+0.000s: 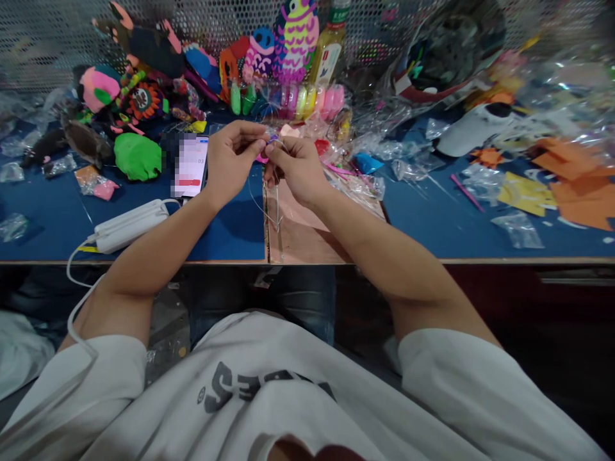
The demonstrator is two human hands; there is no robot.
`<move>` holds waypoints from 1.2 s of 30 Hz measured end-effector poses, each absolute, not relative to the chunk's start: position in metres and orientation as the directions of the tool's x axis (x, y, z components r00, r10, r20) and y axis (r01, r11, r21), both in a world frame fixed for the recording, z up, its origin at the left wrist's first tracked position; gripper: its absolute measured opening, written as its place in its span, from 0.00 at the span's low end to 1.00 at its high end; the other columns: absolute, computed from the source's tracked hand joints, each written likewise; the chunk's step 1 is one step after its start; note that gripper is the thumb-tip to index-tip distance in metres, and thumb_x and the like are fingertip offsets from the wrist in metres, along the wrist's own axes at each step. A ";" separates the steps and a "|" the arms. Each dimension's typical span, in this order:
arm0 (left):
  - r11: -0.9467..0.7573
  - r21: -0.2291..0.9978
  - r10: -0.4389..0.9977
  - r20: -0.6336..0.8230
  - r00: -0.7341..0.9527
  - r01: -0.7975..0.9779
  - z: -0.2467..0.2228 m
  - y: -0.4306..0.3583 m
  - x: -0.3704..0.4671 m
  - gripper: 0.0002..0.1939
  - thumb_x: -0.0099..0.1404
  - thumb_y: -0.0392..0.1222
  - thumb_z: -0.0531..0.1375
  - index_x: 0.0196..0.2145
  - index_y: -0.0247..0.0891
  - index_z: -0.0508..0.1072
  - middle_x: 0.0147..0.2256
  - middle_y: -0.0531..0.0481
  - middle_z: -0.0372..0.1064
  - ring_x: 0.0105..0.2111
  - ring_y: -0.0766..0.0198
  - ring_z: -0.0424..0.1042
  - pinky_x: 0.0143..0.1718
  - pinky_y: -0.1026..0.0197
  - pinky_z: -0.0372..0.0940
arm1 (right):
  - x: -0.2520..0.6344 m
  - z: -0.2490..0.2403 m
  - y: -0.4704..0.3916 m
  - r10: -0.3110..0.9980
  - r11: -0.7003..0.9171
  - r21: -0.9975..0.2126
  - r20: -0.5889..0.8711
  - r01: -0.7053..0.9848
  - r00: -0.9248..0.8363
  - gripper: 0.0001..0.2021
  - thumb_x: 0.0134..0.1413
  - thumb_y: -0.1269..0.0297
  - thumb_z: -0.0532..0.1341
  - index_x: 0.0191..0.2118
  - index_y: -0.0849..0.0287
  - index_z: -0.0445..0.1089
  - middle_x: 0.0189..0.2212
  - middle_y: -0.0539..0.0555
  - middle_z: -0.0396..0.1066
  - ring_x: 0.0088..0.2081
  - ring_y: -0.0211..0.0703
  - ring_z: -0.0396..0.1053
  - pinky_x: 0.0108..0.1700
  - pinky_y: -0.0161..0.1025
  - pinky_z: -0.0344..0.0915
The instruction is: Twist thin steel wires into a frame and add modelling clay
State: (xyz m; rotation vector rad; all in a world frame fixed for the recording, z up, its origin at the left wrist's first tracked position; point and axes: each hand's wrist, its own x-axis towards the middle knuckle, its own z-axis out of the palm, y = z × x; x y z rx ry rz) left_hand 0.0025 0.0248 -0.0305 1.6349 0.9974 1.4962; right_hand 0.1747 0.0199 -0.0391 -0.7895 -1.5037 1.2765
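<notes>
Above the middle of the table, my left hand (233, 160) and my right hand (298, 168) meet with thumbs and fingertips pinched together. Between the fingertips shows a small purple piece (273, 137), with a bit of pink beside it; its exact kind is too small to tell. A thin, pale wire or thread (277, 218) hangs in a loop below the fingers, over a bare brown board (307, 240). Both hands appear closed on the purple piece, and the fingers partly cover it.
Left of my hands lies a phone (189, 168) and a white power bank (129, 225) with a cable. A green clay lump (138, 156), clay figures and a bottle (330, 48) stand behind. On the right are a white shoe-like piece (473, 131), orange sheets (583, 198) and plastic wrappers.
</notes>
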 end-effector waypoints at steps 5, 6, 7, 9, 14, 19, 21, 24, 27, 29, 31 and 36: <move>-0.465 0.884 0.885 0.463 0.054 0.052 -0.042 0.037 0.000 0.21 0.66 0.64 0.74 0.45 0.48 0.80 0.42 0.49 0.84 0.50 0.53 0.81 0.55 0.45 0.75 | 0.174 -0.042 0.019 0.913 0.282 -0.954 0.300 -0.101 -0.277 0.25 0.69 0.38 0.68 0.32 0.52 0.66 0.22 0.48 0.71 0.23 0.38 0.69 0.27 0.37 0.67; -0.425 0.904 0.904 0.422 0.065 0.042 -0.043 0.038 -0.001 0.21 0.67 0.66 0.73 0.45 0.48 0.80 0.41 0.49 0.84 0.48 0.55 0.81 0.52 0.47 0.75 | 0.174 -0.042 0.018 0.910 0.295 -0.950 0.312 -0.103 -0.272 0.25 0.70 0.38 0.68 0.31 0.52 0.67 0.22 0.48 0.71 0.22 0.37 0.69 0.26 0.37 0.67; -0.375 0.927 0.925 0.372 0.079 0.020 -0.044 0.040 -0.002 0.22 0.69 0.66 0.72 0.44 0.47 0.80 0.40 0.50 0.83 0.44 0.57 0.80 0.49 0.49 0.74 | 0.174 -0.042 0.017 0.908 0.307 -0.946 0.323 -0.103 -0.268 0.25 0.70 0.38 0.68 0.31 0.52 0.67 0.21 0.48 0.71 0.21 0.37 0.68 0.26 0.38 0.67; -0.247 0.968 0.960 0.251 0.125 -0.048 -0.041 0.040 -0.005 0.21 0.71 0.66 0.71 0.43 0.45 0.81 0.39 0.50 0.82 0.36 0.63 0.77 0.41 0.53 0.72 | 0.174 -0.043 0.016 0.907 0.319 -0.943 0.333 -0.094 -0.257 0.25 0.70 0.39 0.68 0.30 0.52 0.66 0.21 0.47 0.70 0.21 0.37 0.67 0.26 0.37 0.66; -0.100 0.990 0.968 0.121 0.219 -0.104 -0.024 0.029 -0.008 0.15 0.72 0.54 0.73 0.40 0.39 0.81 0.35 0.49 0.78 0.30 0.63 0.78 0.34 0.58 0.71 | 0.174 -0.043 0.016 0.924 0.308 -0.951 0.308 -0.038 -0.226 0.24 0.73 0.43 0.66 0.29 0.51 0.65 0.22 0.48 0.70 0.22 0.37 0.69 0.27 0.37 0.67; -0.168 0.982 0.955 0.183 0.235 -0.083 -0.012 0.021 -0.007 0.07 0.68 0.39 0.76 0.40 0.39 0.83 0.32 0.52 0.77 0.30 0.66 0.79 0.38 0.60 0.75 | 0.175 -0.043 0.015 0.923 0.317 -0.948 0.316 -0.029 -0.220 0.18 0.72 0.49 0.67 0.31 0.50 0.67 0.22 0.47 0.71 0.22 0.38 0.69 0.27 0.38 0.69; -0.182 0.980 0.954 0.195 0.229 -0.078 -0.011 0.021 -0.007 0.09 0.65 0.37 0.78 0.40 0.38 0.83 0.32 0.52 0.79 0.30 0.67 0.79 0.38 0.61 0.76 | 0.175 -0.044 0.015 0.918 0.329 -0.943 0.331 -0.043 -0.219 0.14 0.73 0.50 0.66 0.35 0.50 0.70 0.22 0.47 0.73 0.22 0.39 0.69 0.27 0.38 0.71; -0.193 0.979 0.956 0.203 0.210 -0.066 -0.011 0.021 -0.008 0.08 0.65 0.36 0.77 0.38 0.39 0.83 0.31 0.52 0.80 0.30 0.68 0.78 0.36 0.63 0.76 | 0.176 -0.045 0.015 0.916 0.332 -0.942 0.334 -0.048 -0.223 0.13 0.72 0.47 0.66 0.41 0.49 0.72 0.23 0.47 0.73 0.23 0.39 0.72 0.30 0.38 0.73; -0.203 0.977 0.956 0.213 0.200 -0.074 -0.012 0.022 -0.008 0.06 0.66 0.33 0.75 0.37 0.39 0.83 0.30 0.53 0.80 0.28 0.70 0.77 0.33 0.66 0.74 | 0.177 -0.046 0.015 0.925 0.307 -0.951 0.305 -0.030 -0.225 0.16 0.71 0.42 0.66 0.44 0.49 0.71 0.24 0.47 0.74 0.25 0.41 0.73 0.31 0.39 0.74; -0.204 0.977 0.957 0.214 0.194 -0.069 -0.011 0.022 -0.007 0.05 0.66 0.33 0.74 0.37 0.39 0.83 0.29 0.53 0.79 0.27 0.70 0.76 0.31 0.67 0.72 | 0.177 -0.046 0.016 0.926 0.298 -0.954 0.297 -0.032 -0.234 0.17 0.71 0.41 0.66 0.44 0.49 0.70 0.25 0.47 0.74 0.26 0.41 0.73 0.31 0.39 0.74; -0.202 0.978 0.960 0.207 0.187 -0.047 -0.010 0.021 -0.007 0.05 0.65 0.33 0.74 0.36 0.39 0.83 0.29 0.53 0.79 0.26 0.70 0.75 0.30 0.67 0.72 | 0.177 -0.046 0.016 0.921 0.308 -0.950 0.308 -0.038 -0.236 0.17 0.71 0.41 0.66 0.44 0.49 0.70 0.25 0.48 0.75 0.26 0.41 0.74 0.32 0.39 0.75; -0.189 0.982 0.970 0.187 0.156 0.000 -0.008 0.018 -0.004 0.05 0.65 0.32 0.73 0.35 0.39 0.82 0.29 0.53 0.79 0.26 0.71 0.74 0.31 0.66 0.72 | 0.175 -0.048 0.017 0.922 0.342 -0.940 0.332 0.017 -0.200 0.14 0.74 0.46 0.65 0.43 0.49 0.70 0.24 0.48 0.73 0.28 0.44 0.76 0.35 0.43 0.79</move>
